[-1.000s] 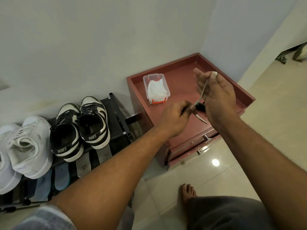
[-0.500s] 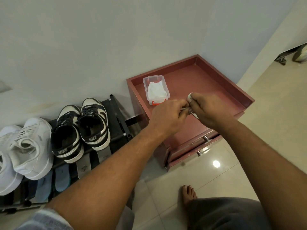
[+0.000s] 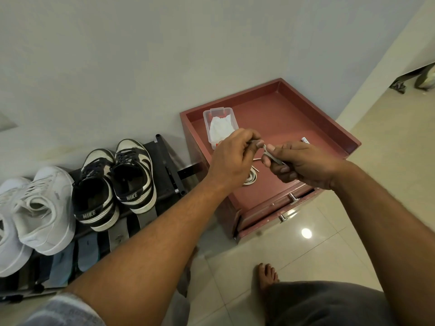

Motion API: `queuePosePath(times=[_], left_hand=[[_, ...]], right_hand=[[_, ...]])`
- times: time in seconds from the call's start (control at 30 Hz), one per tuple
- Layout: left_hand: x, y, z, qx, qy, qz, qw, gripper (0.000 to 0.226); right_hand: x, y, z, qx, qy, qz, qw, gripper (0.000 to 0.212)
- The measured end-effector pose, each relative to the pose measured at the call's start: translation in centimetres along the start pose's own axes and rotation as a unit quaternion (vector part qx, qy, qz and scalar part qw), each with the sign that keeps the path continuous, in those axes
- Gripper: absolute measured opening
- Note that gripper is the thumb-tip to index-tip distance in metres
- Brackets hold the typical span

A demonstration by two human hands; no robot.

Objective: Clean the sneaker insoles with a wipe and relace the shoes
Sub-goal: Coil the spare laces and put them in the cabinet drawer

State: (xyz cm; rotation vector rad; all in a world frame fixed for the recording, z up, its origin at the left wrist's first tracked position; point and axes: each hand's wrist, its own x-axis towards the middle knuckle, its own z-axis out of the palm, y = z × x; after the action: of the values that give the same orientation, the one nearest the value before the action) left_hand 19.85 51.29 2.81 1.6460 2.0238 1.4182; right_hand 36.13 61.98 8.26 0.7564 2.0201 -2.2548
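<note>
1. A second earlier your right hand (image 3: 303, 167) was raised and the lace (image 3: 273, 158) ran long between your hands. By this moment you had lowered it, so both hands sat low over the front of the red cabinet (image 3: 329, 128).
2. Half a second earlier your hands were nearly touching. Here they had drawn slightly apart, with only a short stretch of lace between them.
3. Your left hand (image 3: 235, 158) pinched one end of the lace between thumb and fingertips. Your right hand was curled round the flat strip just beside it. Both hands were clamped on the lace, neither relaxed.
4. A pale coil (image 3: 250, 178) lay on the cabinet top under your left wrist. I could not tell whether it was the rest of this lace or a second one.
5. The wipe (image 3: 221, 128) stayed in its clear box (image 3: 206, 128) at the cabinet's back corner, untouched.
6. The black-and-white sneakers (image 3: 131, 175) and white sneakers (image 3: 44, 208) stood on the rack (image 3: 169, 170), well away from your hands. The insoles (image 3: 87, 250) lay on the tier below.
7. Judging from that, you were straightening or gathering the lace, not yet threading it. No shoe was within reach, so relacing had not begun.
</note>
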Motion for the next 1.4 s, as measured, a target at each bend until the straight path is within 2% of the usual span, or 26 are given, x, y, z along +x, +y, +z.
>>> queuePosePath(times=[0.13, 0.2, 0.3, 0.37, 0.5, 0.73, 0.87, 0.97, 1.07, 1.27, 1.4], left_hand=[[0.0, -0.3, 0.2, -0.021, 0.010, -0.039, 0.999, 0.018], [-0.2, -0.2, 0.4, -0.020, -0.032, -0.061, 0.997, 0.021], [-0.6, 0.2, 1.2, 0.000, -0.103, -0.073, 0.992, 0.020], [-0.7, 0.2, 1.7, 0.002, -0.130, -0.082, 0.988, 0.021], [-0.8, 0.1, 2.3, -0.007, -0.140, -0.093, 0.986, 0.029], [-0.9, 1.4, 2.0, 0.058, -0.164, -0.060, 0.983, 0.031], [-1.2, 1.8, 2.1, 0.093, -0.172, -0.041, 0.980, 0.034], [-1.1, 2.3, 1.9, 0.122, -0.177, -0.005, 0.977, 0.027], [-0.7, 2.2, 1.1, 0.151, -0.154, 0.015, 0.976, 0.024], [-0.2, 1.2, -0.4, 0.194, -0.107, 0.042, 0.974, 0.032], [-0.1, 0.8, -0.7, 0.196, -0.086, 0.050, 0.976, 0.033]], right_hand=[[-0.2, 0.1, 0.5, 0.111, 0.000, -0.033, 0.993, 0.035], [0.2, 0.0, 0.7, 0.198, 0.032, -0.082, 0.976, 0.033], [1.0, -0.6, 1.3, 0.321, 0.095, -0.143, 0.931, 0.029], [1.4, -0.7, 1.7, 0.355, 0.121, -0.175, 0.910, 0.029], [1.8, -0.8, 2.0, 0.357, 0.168, -0.216, 0.893, 0.033], [2.1, -0.3, 2.3, 0.208, 0.287, -0.271, 0.895, 0.031], [2.6, 0.2, 2.5, 0.046, 0.336, -0.293, 0.894, 0.029], [2.4, 1.0, 2.3, -0.167, 0.320, -0.283, 0.888, 0.029], [2.3, 1.8, 1.9, -0.315, 0.305, -0.271, 0.857, 0.027], [2.5, 2.8, -0.3, -0.458, 0.295, -0.242, 0.803, 0.029], [2.3, 2.5, -0.5, -0.443, 0.276, -0.212, 0.826, 0.035]])
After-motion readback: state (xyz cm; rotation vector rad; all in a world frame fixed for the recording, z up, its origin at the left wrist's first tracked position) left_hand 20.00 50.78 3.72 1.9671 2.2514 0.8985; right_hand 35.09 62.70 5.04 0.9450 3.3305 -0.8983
